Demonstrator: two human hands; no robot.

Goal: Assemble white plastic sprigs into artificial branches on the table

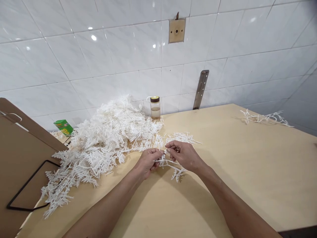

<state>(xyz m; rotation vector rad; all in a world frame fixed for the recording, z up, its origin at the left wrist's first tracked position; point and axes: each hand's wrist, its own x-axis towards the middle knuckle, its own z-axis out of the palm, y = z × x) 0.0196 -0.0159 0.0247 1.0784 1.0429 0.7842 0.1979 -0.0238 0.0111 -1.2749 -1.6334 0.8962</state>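
Observation:
My left hand [149, 162] is closed on a white branching piece [176, 172], whose stems stretch right and down over the table. Just to the right, my right hand [180, 153] has its thumb and fingertips pinched together at the upper end of the same piece, close to the left fingertips. What exactly lies between the right fingertips is too small to tell. Behind the hands lies a small flat bunch of white sprigs [182, 137]. A large heap of white branching sprigs [106, 132] covers the table's left side.
A bottle with a dark lid [155, 110] stands by the tiled wall. At the left are a green box [63, 127], a brown board [17, 158] and a black wire frame [21, 190]. More white stems [266, 117] lie at the table's far right.

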